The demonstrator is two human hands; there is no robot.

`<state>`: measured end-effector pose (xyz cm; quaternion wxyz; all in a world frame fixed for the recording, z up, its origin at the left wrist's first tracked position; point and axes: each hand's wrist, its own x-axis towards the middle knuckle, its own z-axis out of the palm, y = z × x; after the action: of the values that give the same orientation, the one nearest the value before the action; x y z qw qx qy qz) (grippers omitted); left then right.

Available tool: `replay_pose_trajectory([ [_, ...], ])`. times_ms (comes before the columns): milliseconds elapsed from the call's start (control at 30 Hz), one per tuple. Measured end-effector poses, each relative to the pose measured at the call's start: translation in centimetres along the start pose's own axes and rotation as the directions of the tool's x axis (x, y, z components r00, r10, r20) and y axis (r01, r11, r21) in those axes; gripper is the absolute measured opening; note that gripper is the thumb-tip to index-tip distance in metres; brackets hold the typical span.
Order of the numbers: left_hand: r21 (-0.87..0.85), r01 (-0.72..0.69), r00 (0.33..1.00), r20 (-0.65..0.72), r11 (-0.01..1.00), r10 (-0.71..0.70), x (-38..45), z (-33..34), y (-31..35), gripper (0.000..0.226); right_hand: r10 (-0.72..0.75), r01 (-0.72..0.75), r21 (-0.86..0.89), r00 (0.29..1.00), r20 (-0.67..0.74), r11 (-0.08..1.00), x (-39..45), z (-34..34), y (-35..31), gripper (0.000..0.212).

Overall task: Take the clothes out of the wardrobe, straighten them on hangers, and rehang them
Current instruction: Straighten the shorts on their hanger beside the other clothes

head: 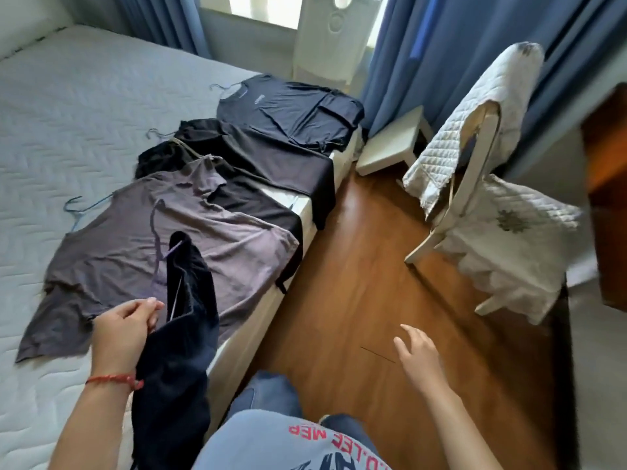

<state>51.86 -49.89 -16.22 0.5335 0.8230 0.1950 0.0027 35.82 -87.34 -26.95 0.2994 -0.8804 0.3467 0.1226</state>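
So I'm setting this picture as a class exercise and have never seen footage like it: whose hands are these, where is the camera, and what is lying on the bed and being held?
There is no machine here. The single picture comes from a wide-angle camera worn on a person's head, looking forward and down, so the two bare arms are the wearer's own. The left hand grips a dark garment that hangs on a thin hanger. The right hand is open over the wooden floor, holding nothing. On the bed lie several shirts on hangers in an overlapping row: a grey-brown one nearest, then black ones, then a navy one farthest. A chair draped in white quilted cloth stands to the right.
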Motion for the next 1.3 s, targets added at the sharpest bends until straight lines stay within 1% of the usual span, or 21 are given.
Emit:
replay_pose_trajectory([
  [67,-0.026,0.019,1.0,0.001,0.999,-0.019,0.2,1.4,1.1,0.027,0.031,-0.031,0.013,0.999,0.043,0.999,1.7,-0.6,0.6,0.04],
  [233,-0.068,0.04,0.999,-0.004,0.997,-0.041,3.7,5.3,3.3,0.026,0.125,-0.13,0.035,0.986,0.111,0.991,7.5,-1.6,1.2,0.035],
  [333,-0.112,0.068,0.997,-0.013,0.991,-0.07,7.9,8.3,5.2,0.028,0.174,-0.179,0.044,0.979,0.107,0.983,11.7,-2.6,0.7,0.034],
  [433,-0.117,0.094,0.995,-0.002,0.989,-0.095,12.6,11.4,8.4,0.029,0.222,-0.229,0.071,0.971,0.094,0.971,15.9,-4.4,-0.6,0.033],
  [500,-0.142,0.098,0.995,0.004,0.985,-0.098,15.3,13.2,10.7,0.028,0.225,-0.234,0.096,0.97,0.089,0.968,18.8,-5.6,-2.0,0.032],
  [600,-0.146,0.044,0.999,-0.004,0.988,-0.045,18.3,15.8,14.0,0.028,0.189,-0.199,0.111,0.978,0.089,0.974,23.4,-7.3,-4.6,0.031],
  [700,-0.147,0.022,0.999,-0.032,0.989,-0.027,20.0,17.3,15.8,0.028,0.142,-0.153,0.092,0.983,0.113,0.984,27.4,-8.3,-7.6,0.031],
  [833,-0.158,0.056,0.993,-0.092,0.986,-0.071,22.5,19.2,16.6,0.027,0.036,-0.049,0.075,0.984,0.176,0.996,33.9,-8.9,-12.6,0.031],
  [1000,-0.197,0.1,0.961,-0.233,0.975,-0.146,24.2,21.8,16.6,0.028,-0.12,0.118,0.023,0.954,0.275,0.993,42.2,-9.3,-18.6,0.031],
  [1100,-0.218,0.133,0.916,-0.345,0.967,-0.204,24.6,23.1,17.2,0.027,-0.222,0.234,0.007,0.911,0.347,0.972,47.7,-9.6,-22.3,0.03],
  [1200,-0.248,0.173,0.844,-0.461,0.953,-0.274,24.2,24.6,18.3,0.027,-0.297,0.357,-0.051,0.84,0.454,0.933,52.8,-10.5,-26.5,0.03],
  [1300,-0.282,0.192,0.778,-0.54,0.94,-0.32,23.5,26.3,19.7,0.028,-0.381,0.49,-0.085,0.766,0.518,0.868,56.8,-11.2,-31.2,0.03],
])
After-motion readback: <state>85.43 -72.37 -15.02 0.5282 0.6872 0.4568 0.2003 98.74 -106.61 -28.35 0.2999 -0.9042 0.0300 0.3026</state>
